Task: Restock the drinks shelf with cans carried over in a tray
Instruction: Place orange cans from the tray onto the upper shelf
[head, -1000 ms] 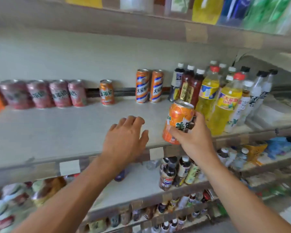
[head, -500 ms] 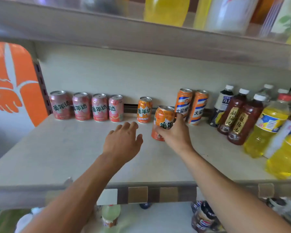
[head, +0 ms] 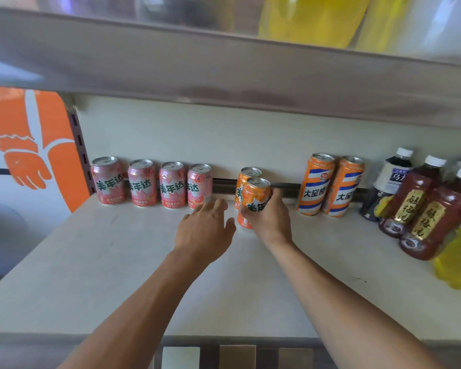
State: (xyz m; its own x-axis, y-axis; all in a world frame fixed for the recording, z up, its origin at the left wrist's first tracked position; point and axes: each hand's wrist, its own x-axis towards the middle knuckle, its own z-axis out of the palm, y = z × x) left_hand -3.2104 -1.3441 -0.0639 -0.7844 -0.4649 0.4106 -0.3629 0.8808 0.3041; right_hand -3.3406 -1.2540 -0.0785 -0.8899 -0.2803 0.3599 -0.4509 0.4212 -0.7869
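My right hand (head: 270, 222) grips an orange can (head: 254, 199) and holds it on the pale shelf board (head: 117, 262), right in front of another orange can (head: 246, 177) at the back wall. My left hand (head: 204, 230) lies flat with straight fingers just left of the held can, holding nothing. Its fingertips reach near the rightmost of several pink cans (head: 198, 185) lined along the back. No tray is in view.
Two tall orange-and-blue striped cans (head: 330, 186) stand right of the orange cans. Dark tea bottles (head: 421, 211) and yellow drink bottles (head: 458, 259) crowd the shelf's right end. An upper shelf (head: 224, 67) hangs low overhead. An orange-printed panel (head: 37, 145) borders the left.
My right hand has carried the orange can from the shelf's front edge to the back, in front of the single orange can. My left hand has moved forward along with it.
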